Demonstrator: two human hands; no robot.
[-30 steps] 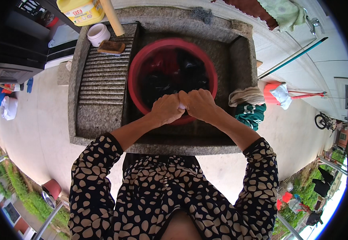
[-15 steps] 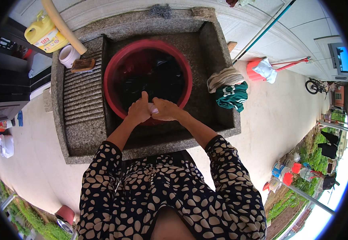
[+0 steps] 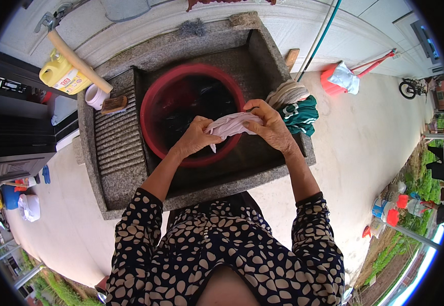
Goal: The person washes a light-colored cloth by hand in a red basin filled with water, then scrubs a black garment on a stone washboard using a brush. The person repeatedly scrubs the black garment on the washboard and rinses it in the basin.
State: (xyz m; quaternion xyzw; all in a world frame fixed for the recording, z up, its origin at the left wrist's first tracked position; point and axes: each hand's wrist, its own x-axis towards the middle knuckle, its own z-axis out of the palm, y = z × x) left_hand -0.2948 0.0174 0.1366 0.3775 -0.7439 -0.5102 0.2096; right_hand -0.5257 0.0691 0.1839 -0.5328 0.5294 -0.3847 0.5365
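Half a second before, our hands were close together and hid most of the pink cloth [image 3: 232,125]. Now our left hand [image 3: 195,137] and right hand [image 3: 273,127] were farther apart, fingers pinching its two ends, and we held it above the near right edge of the red tub [image 3: 148,115]. A green cloth [image 3: 299,116] hung on the sink's right side, just beside our right hand. A brush [image 3: 113,104] lay on the ridges at left. The stone sink [image 3: 222,185] had pale floor [image 3: 344,153] around it.
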